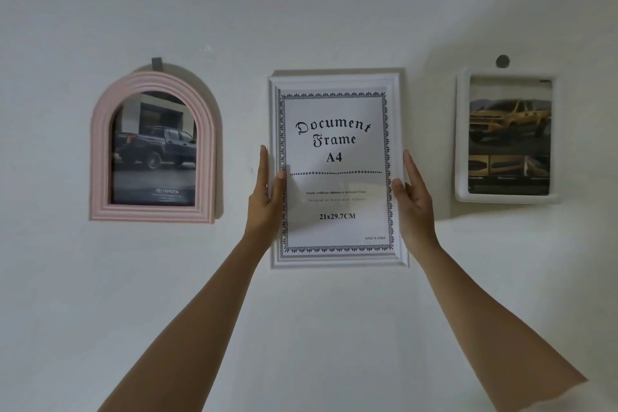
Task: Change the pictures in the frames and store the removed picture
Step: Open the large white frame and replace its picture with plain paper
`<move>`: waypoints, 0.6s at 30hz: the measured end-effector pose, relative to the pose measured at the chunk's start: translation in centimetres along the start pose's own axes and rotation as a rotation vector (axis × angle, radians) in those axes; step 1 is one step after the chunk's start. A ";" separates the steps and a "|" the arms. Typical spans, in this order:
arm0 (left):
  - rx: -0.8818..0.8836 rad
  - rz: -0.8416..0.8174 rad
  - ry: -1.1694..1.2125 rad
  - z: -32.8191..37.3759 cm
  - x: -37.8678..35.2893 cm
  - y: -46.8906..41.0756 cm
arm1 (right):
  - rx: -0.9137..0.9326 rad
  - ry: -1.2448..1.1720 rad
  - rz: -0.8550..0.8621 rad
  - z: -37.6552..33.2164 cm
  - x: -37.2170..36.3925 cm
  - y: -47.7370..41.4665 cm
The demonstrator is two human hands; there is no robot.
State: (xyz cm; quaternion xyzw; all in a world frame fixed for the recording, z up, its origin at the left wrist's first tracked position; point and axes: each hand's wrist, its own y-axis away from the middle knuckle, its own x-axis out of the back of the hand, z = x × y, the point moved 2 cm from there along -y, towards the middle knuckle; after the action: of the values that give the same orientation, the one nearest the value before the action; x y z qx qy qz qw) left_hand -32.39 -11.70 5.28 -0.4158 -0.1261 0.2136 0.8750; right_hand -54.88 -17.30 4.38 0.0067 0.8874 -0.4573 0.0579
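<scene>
Wall (301, 10): plain white, three frames hung in a row.
White frame (337, 81): middle of the row, upright, flat against wall, held at both long sides approx. mid-height.
Insert sheet (336, 184): inside white frame, reads "Document Frame A4", ornate dark border.
Left hand (266, 197): on frame's left edge; fingers (263, 160) straight, pointing up along the edge, thumb over the front, so frame edge is pinched btwn thumb and fingers.
Right hand (414, 204): same grip on right edge; fingers (410, 164) straight, angled up, thumb on the front moulding.
Pink arched frame (100, 150): left of white frame, well apart, hangs from grey hook (156, 62).
Truck pic (155, 150): in pink frame, dark pickup w/ Toyota logo at bottom.
Rounded white frame (462, 144): right of the middle one, well apart, under round peg (502, 61).
Yellow car pic (510, 130): in that frame, smaller panels along its lower part, text too small to read.
</scene>
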 end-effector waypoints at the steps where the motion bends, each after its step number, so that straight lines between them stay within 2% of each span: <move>1: 0.004 -0.001 0.002 -0.2 0.0 0.2 | 0.001 -0.010 0.003 0.3 0.0 0.2; 18: 0.070 -0.028 -0.023 -2.6 -0.5 4.3 | -0.064 -0.013 -0.023 4.2 0.5 4.5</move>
State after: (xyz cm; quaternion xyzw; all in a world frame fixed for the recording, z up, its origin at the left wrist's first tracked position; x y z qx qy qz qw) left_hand -32.96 -11.32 0.29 -0.3806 -0.1343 0.2106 0.8904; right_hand -54.67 -18.17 -1.73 -0.0081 0.9013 -0.4291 0.0588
